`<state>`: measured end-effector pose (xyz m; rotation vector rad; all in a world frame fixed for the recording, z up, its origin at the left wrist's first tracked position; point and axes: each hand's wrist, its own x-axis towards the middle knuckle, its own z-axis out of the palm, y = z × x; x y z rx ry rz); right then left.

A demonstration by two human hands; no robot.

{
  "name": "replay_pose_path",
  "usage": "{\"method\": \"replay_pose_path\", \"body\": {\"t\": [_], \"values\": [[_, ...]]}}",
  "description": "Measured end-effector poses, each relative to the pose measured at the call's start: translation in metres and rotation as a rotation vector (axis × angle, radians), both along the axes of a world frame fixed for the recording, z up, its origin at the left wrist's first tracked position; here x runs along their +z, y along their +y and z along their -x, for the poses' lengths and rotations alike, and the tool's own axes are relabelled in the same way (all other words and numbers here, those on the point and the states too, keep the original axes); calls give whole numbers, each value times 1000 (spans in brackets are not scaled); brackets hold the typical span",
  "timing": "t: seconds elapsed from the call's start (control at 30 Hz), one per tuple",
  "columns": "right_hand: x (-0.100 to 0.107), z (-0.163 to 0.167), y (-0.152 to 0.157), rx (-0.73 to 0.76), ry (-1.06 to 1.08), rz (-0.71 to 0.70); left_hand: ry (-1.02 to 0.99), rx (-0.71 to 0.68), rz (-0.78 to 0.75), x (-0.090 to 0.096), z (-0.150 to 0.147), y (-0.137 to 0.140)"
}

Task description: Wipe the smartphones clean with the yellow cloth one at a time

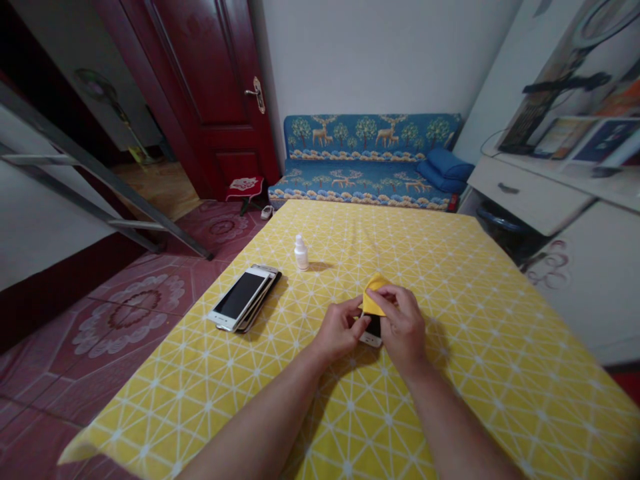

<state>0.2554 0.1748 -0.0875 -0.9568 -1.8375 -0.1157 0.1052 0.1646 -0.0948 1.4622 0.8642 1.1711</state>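
A white smartphone [371, 331] with a dark screen is between my hands, just above or on the yellow tablecloth. My left hand [343, 327] grips its left edge, with thumb and fingers closed on it. My right hand [403, 320] pinches a yellow cloth [374, 300] against the phone's upper part, which is hidden beneath the cloth and fingers. To the left lies a stack of phones [245, 298], a white one with a black screen on top. Beyond my left hand a small white bottle [301, 255] stands upright.
The table wears a yellow cloth with white lines [280, 400]. Behind it is a blue patterned sofa [360, 177]; a cluttered white cabinet [530, 190] stands at right. On the left are a metal ladder [135, 193], a red door [210, 80] and a small stool [244, 188].
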Motion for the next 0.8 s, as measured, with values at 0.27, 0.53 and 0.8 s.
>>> {"method": "replay_pose_path", "body": {"t": [0.27, 0.53, 0.8], "values": [[-1, -20, 7, -39, 279, 142, -169, -13, 221, -7, 0, 5], [-4, -10, 5, 10, 655, 326, -349, -58, 355, -2, 4, 6], [-1, 3, -2, 20, 534, 215, -365, -127, 364, 2, 4, 6]]}}
